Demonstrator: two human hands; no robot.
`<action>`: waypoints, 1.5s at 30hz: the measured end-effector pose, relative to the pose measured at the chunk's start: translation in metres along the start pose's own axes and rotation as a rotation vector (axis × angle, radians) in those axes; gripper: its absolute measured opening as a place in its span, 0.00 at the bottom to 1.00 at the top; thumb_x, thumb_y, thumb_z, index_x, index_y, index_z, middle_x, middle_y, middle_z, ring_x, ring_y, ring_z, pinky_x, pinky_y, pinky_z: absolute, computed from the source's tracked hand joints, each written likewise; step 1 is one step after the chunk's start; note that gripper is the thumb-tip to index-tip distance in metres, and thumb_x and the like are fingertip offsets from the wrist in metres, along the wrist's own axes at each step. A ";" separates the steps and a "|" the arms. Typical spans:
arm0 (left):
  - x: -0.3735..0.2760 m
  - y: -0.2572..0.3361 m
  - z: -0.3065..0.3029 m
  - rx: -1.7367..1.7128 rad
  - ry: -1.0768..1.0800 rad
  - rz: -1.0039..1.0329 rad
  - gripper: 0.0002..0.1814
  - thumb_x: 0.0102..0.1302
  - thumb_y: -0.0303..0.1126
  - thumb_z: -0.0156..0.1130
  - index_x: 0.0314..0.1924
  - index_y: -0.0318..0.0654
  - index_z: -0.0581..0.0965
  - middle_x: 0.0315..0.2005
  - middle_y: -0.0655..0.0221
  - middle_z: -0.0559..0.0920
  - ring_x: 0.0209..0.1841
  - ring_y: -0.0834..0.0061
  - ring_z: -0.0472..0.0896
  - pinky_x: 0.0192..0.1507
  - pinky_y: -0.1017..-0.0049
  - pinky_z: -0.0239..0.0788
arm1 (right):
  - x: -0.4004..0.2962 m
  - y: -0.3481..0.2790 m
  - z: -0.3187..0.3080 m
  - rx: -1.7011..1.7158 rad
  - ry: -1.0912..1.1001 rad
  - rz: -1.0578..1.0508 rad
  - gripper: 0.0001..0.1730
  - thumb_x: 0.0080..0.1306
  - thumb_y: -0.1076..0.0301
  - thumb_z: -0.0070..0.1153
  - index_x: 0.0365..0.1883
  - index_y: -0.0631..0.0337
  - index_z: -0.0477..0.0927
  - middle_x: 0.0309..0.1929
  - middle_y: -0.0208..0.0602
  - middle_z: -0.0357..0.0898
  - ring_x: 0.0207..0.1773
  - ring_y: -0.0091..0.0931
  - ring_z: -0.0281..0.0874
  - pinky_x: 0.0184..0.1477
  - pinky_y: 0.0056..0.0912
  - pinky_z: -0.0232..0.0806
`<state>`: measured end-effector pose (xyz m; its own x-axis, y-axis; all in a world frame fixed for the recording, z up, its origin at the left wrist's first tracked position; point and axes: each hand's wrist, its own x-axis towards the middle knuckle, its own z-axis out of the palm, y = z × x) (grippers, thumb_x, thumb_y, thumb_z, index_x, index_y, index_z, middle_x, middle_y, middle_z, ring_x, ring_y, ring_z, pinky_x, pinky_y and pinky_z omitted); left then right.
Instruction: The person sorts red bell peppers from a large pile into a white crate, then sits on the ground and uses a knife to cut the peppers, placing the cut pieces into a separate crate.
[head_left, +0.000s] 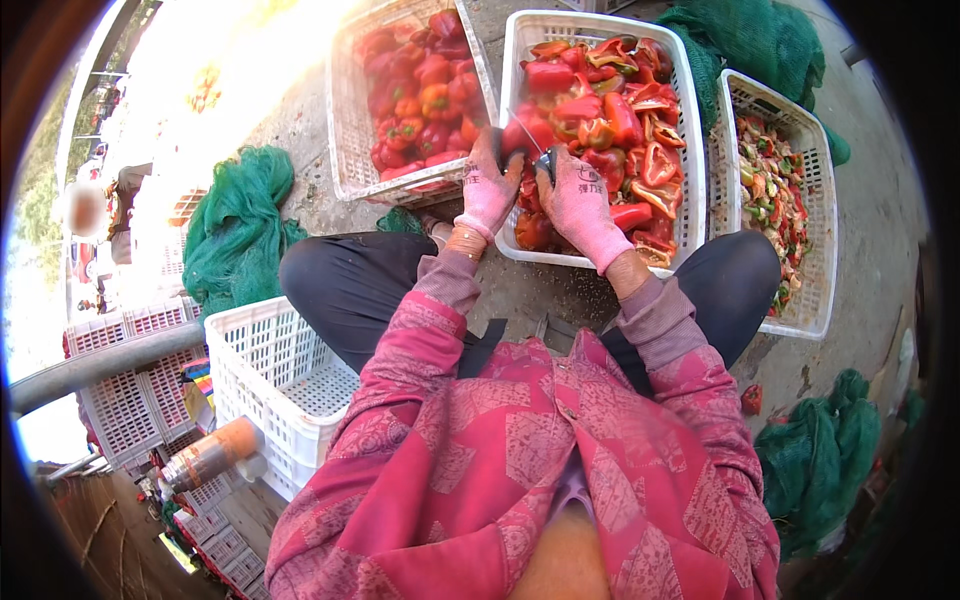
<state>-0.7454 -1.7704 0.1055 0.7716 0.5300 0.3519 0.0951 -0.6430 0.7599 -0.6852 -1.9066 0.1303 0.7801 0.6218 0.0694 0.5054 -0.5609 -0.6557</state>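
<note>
My right hand (576, 189), in a pink glove with dark fingertips, grips a small knife (529, 135) whose thin blade points up and left. Beside it my left hand (486, 184), gloved alike, has its fingers against a red bell pepper (528, 129), partly hidden by the blade and hands. Both hands are at the near left part of a white plastic crate (697, 187) of cut red peppers (621, 120). Left of it stands another white crate (342, 142) with whole red bell peppers (435, 101).
A narrower white crate (823, 277) at the right holds pepper cores and scraps (772, 180). Green netting lies at the left (240, 225), top right (750, 45) and lower right (825, 450). By my left side are a white crate (255, 337) and a metal pipe (112, 371).
</note>
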 end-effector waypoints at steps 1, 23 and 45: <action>-0.003 -0.001 0.001 0.014 0.012 0.018 0.14 0.59 0.27 0.63 0.43 0.31 0.72 0.35 0.47 0.77 0.38 0.45 0.77 0.42 0.58 0.69 | -0.003 0.000 0.002 -0.031 0.008 0.007 0.14 0.69 0.61 0.52 0.43 0.64 0.72 0.36 0.55 0.81 0.41 0.49 0.80 0.41 0.52 0.72; -0.012 -0.016 -0.001 -0.624 -0.019 -0.275 0.18 0.65 0.19 0.59 0.56 0.34 0.73 0.45 0.64 0.81 0.47 0.74 0.80 0.50 0.74 0.75 | -0.018 0.044 -0.024 0.521 0.172 0.226 0.29 0.56 0.58 0.72 0.52 0.63 0.77 0.41 0.40 0.80 0.42 0.34 0.77 0.48 0.36 0.71; 0.027 -0.095 0.092 -0.722 -0.022 -0.370 0.20 0.72 0.40 0.55 0.58 0.36 0.73 0.55 0.58 0.78 0.59 0.57 0.75 0.64 0.56 0.66 | -0.016 0.077 -0.012 1.458 0.648 0.650 0.16 0.55 0.76 0.70 0.37 0.62 0.74 0.26 0.35 0.79 0.17 0.29 0.77 0.12 0.32 0.68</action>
<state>-0.6760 -1.7457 -0.0078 0.7823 0.6229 0.0039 -0.0770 0.0905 0.9929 -0.6547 -1.9663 0.0881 0.9005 0.0015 -0.4348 -0.3679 0.5358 -0.7600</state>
